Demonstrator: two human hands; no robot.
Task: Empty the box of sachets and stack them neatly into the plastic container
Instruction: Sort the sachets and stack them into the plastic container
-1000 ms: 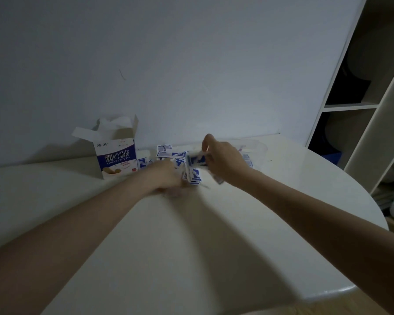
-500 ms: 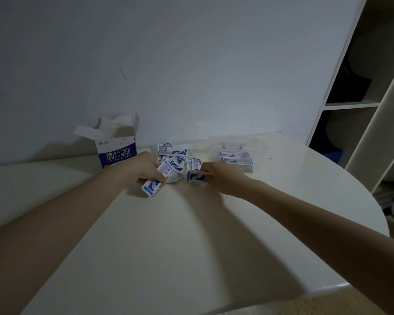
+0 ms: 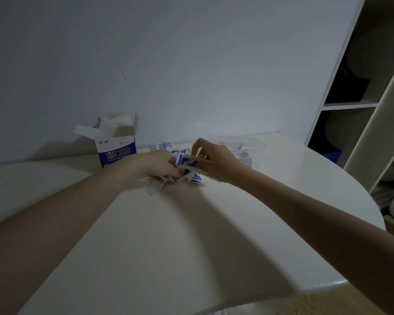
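The step in hand looks like gathering: loose sachets are being collected and squared into a small bundle before they go into the container. The box [image 3: 117, 151] stands open at about ten o'clock from the hands, flaps up; its inside cannot be seen, though the sachets spread on the surface [image 3: 191, 235] suggest it has already been tipped out.

The left hand [image 3: 162, 165] curls over the pile of sachets [image 3: 195, 177] with its grip pressed around a few of them; one or two pale, blurred pieces poke out beneath its fingers toward six o'clock. The right hand [image 3: 216, 162] meets it just at three o'clock, its grip pinching the top edge of a blue-and-white sachet [image 3: 184, 161] that stands tilted between the two hands. Motion blur hides how many sachets each hand holds.

The plastic container [image 3: 257, 147], clear and low, sits just behind the right hand at about two o'clock, with some sachets already lying flat inside it against its near wall. More sachets lie loose behind the hands at twelve o'clock.

The next move likely calls for aligning the held sachets edge to edge, then carrying them right and down into the container, laid flat on those already there. A loose pinch could let the bundle fan out, so a firm, even hold across its faces seems wise.
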